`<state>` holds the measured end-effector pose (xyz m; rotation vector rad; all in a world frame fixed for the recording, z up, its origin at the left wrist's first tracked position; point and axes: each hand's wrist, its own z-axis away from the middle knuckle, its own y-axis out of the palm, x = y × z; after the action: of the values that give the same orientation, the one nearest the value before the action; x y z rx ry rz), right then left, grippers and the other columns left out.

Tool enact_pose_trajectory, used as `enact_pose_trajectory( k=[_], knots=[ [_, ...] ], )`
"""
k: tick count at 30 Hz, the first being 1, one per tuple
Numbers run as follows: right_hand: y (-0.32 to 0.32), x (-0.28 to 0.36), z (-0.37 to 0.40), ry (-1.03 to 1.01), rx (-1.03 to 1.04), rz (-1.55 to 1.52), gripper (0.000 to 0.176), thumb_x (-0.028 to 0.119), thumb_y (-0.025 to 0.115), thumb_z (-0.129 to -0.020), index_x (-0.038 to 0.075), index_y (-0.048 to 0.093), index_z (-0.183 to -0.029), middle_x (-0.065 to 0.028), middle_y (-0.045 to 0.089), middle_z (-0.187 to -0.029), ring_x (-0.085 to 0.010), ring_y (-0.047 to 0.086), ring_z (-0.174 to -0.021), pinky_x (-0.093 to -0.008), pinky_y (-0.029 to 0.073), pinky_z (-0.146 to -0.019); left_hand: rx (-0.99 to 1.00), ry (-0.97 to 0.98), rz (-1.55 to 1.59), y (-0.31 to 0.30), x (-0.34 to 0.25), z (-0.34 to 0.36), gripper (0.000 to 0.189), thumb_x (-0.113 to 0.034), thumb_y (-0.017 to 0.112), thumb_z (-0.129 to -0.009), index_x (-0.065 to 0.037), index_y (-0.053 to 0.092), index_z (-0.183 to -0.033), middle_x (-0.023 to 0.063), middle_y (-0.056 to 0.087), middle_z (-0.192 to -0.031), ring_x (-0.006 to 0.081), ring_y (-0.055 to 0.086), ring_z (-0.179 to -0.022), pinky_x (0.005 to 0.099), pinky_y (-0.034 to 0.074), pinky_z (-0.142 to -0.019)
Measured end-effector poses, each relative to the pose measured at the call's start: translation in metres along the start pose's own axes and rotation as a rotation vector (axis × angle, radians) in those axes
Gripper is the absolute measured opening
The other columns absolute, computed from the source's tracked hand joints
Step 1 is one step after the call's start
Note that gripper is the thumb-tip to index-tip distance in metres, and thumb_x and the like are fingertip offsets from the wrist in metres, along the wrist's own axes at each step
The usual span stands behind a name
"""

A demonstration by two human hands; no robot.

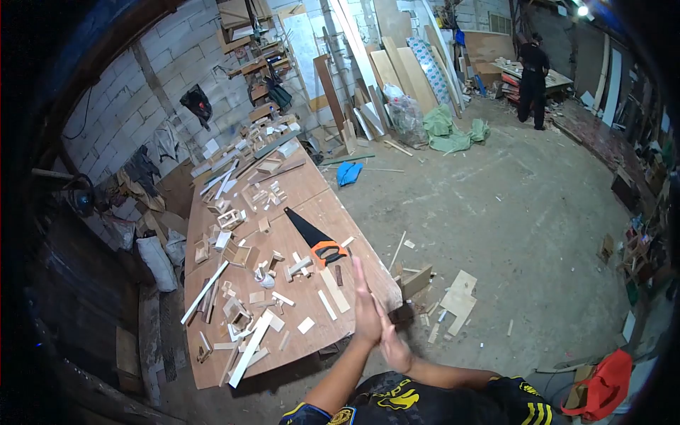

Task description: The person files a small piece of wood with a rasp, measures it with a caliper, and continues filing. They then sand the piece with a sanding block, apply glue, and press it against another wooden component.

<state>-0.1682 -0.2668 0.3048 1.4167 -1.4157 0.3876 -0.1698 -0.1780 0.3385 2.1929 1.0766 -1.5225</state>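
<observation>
My left hand (367, 315) and my right hand (394, 348) are pressed together, palm to palm, above the front right corner of the wooden table (322, 205). The fingers of my left hand are stretched out and point up the view; those of my right hand are partly hidden behind it. Neither hand visibly holds anything. Beyond them on the table lies a handsaw (312, 237) with a black blade and an orange handle. Thin wood strips (334, 290) lie left of my hands, near a small dark block (338, 275).
Small wooden pieces (237, 312) and a long white strip (251, 348) cover the table's left part. Wood offcuts (459, 301) lie on the floor to the right. Boards (397, 67) lean on the back wall. A person (533, 81) stands at the far right. A red bag (608, 382) is near bottom right.
</observation>
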Motion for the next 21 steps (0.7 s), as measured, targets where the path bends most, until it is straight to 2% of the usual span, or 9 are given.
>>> enact_pose_trajectory(
  k=[3, 5, 6, 7, 9, 11, 13, 16, 21],
  knots=[
    [-0.007, 0.043, -0.016, -0.134, -0.023, 0.17, 0.074, 0.051, 0.013, -0.098, -0.004, 0.005, -0.147, -0.0145, 0.003, -0.156, -0.0251, 0.001, -0.144, -0.0368, -0.001, -0.114, -0.018, -0.081, 0.045, 0.017, -0.015, 0.018, 0.079, -0.056, 0.002, -0.095, 0.004, -0.001, -0.146, 0.0173, -0.003, -0.155, 0.0291, -0.004, -0.143, 0.0384, 0.0, -0.115],
    [-0.03, 0.057, -0.025, -0.057, -0.224, 0.04, 0.076, 0.06, 0.016, -0.095, 0.009, 0.004, -0.15, -0.0104, 0.005, -0.157, -0.0237, 0.005, -0.144, -0.0422, 0.004, -0.114, 0.246, 0.053, 0.18, 0.048, -0.005, 0.055, 0.073, -0.049, 0.022, -0.098, 0.002, 0.002, -0.147, 0.0214, -0.002, -0.154, 0.0336, -0.004, -0.143, 0.0436, -0.001, -0.115],
    [-0.053, 0.056, -0.032, -0.109, -0.267, -0.069, 0.075, 0.062, 0.019, -0.094, 0.015, 0.006, -0.15, -0.0097, 0.007, -0.157, -0.0247, 0.007, -0.144, -0.0457, 0.008, -0.114, 0.376, 0.138, -0.106, 0.049, -0.038, 0.068, 0.075, -0.04, 0.04, -0.097, 0.002, 0.003, -0.147, 0.0247, -0.004, -0.153, 0.0369, -0.007, -0.142, 0.0473, 0.0, -0.114],
    [-0.073, 0.061, -0.034, -0.126, -0.3, -0.101, 0.077, 0.063, 0.021, -0.093, 0.014, 0.006, -0.15, -0.0103, 0.009, -0.156, -0.0261, 0.011, -0.143, -0.0453, 0.016, -0.111, 0.464, 0.14, -0.055, 0.045, -0.053, 0.08, 0.082, -0.031, 0.057, -0.09, -0.001, 0.007, -0.148, 0.0254, 0.003, -0.153, 0.0383, 0.004, -0.142, 0.0456, 0.009, -0.114],
    [-0.099, 0.074, -0.031, -0.127, -0.36, -0.107, 0.075, 0.062, 0.023, -0.094, 0.014, 0.01, -0.15, -0.0119, 0.015, -0.155, -0.0266, 0.015, -0.142, -0.0435, 0.02, -0.11, 0.68, 0.059, -0.038, 0.032, -0.057, 0.07, 0.068, -0.03, 0.058, -0.091, -0.004, 0.027, -0.145, 0.0224, 0.027, -0.148, 0.0346, 0.026, -0.138, 0.0411, 0.023, -0.112],
    [-0.123, 0.085, -0.021, 0.015, -0.422, 0.022, 0.068, 0.055, 0.028, -0.096, 0.012, 0.02, -0.148, -0.0133, 0.028, -0.15, -0.0267, 0.03, -0.137, -0.0418, 0.03, -0.105, 0.873, -0.022, 0.094, 0.015, -0.011, 0.054, 0.043, -0.022, 0.064, -0.087, -0.006, 0.054, -0.126, 0.0159, 0.053, -0.131, 0.029, 0.048, -0.125, 0.0378, 0.037, -0.105],
    [-0.15, 0.082, 0.0, 0.178, -0.429, 0.05, 0.064, 0.052, 0.03, -0.097, 0.011, 0.026, -0.146, -0.0132, 0.036, -0.146, -0.0267, 0.038, -0.131, -0.0407, 0.034, -0.101, 0.561, -0.069, -0.157, 0.002, -0.01, 0.051, 0.018, -0.018, 0.065, -0.086, -0.002, 0.063, -0.093, 0.011, 0.065, -0.113, 0.0239, 0.06, -0.107, 0.0359, 0.045, -0.094],
    [-0.186, 0.052, 0.041, 0.444, -0.569, 0.011, 0.055, 0.043, 0.036, -0.097, 0.01, 0.037, -0.14, -0.0123, 0.051, -0.133, -0.0252, 0.056, -0.113, -0.0371, 0.043, -0.09, 0.363, -0.284, -0.124, -0.022, 0.018, 0.07, 0.013, -0.014, 0.065, -0.085, -0.002, 0.063, -0.089, 0.0106, 0.067, -0.107, 0.0222, 0.063, -0.101, 0.0343, 0.047, -0.089],
    [-0.19, 0.015, 0.083, 0.716, -0.602, -0.018, 0.051, 0.041, 0.038, -0.095, 0.01, 0.042, -0.136, -0.0111, 0.056, -0.128, -0.0228, 0.059, -0.109, -0.0348, 0.044, -0.087, 0.211, -0.501, -0.252, -0.058, 0.043, 0.121, 0.018, -0.017, 0.064, -0.087, -0.001, 0.068, -0.093, 0.0102, 0.07, -0.096, 0.0174, 0.066, -0.088, 0.0306, 0.05, -0.081]
  ],
)
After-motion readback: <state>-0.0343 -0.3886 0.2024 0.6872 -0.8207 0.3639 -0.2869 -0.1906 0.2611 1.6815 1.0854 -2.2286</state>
